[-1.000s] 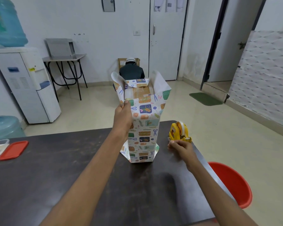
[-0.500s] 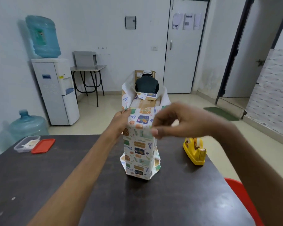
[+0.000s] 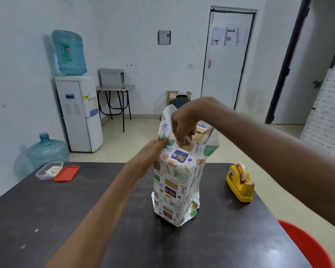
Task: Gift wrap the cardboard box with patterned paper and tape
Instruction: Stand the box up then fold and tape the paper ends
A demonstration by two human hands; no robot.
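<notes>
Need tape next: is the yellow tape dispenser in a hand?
No, the yellow tape dispenser sits on the table; left hand and right hand are on the patterned paper.

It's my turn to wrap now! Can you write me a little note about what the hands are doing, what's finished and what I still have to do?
Hands: the left grip holds the patterned paper at its upper left corner. The right grip has curled fingers on the near top flap; pinching or pressing, I cannot tell.
Things: the cardboard box stands upright on the table. The tape dispenser sits apart, to its right.
Done: sides wrapped; the bottom looks folded.
Left: fold the open top flaps shut and tape them.
</notes>
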